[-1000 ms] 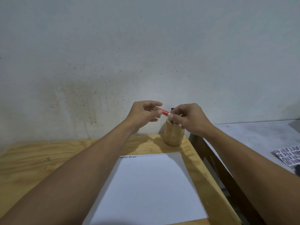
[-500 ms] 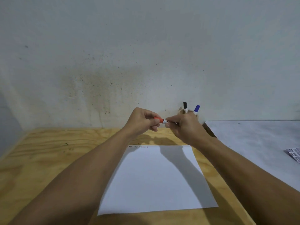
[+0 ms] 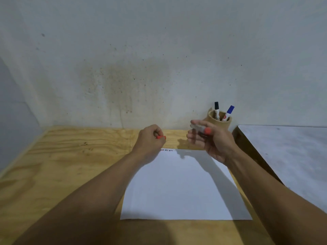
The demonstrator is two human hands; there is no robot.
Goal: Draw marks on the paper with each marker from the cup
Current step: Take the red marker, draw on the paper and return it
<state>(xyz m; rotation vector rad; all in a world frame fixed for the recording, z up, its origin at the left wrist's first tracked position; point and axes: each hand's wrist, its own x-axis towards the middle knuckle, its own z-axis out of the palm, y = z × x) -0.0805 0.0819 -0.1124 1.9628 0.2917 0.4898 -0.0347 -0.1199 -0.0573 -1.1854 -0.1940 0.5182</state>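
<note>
A white paper sheet (image 3: 180, 188) lies on the plywood table (image 3: 62, 156). My left hand (image 3: 150, 140) is closed around a red marker cap (image 3: 161, 137), just beyond the sheet's far left corner. My right hand (image 3: 210, 140) hovers over the sheet's far edge and grips the uncapped red marker (image 3: 201, 129), which looks blurred. Behind it, by the wall, stands a wooden cup (image 3: 222, 123) holding a black marker (image 3: 216, 110) and a blue marker (image 3: 229, 112), both capped. The sheet is blank apart from a small printed line at its far edge.
A stained wall rises directly behind the table. To the right, past a narrow dark gap, is a grey tabletop (image 3: 286, 156).
My hands have pulled apart: the cap came off the red marker and stays in my left hand, the marker moved right in my right hand. The camera tilted down and left.
</note>
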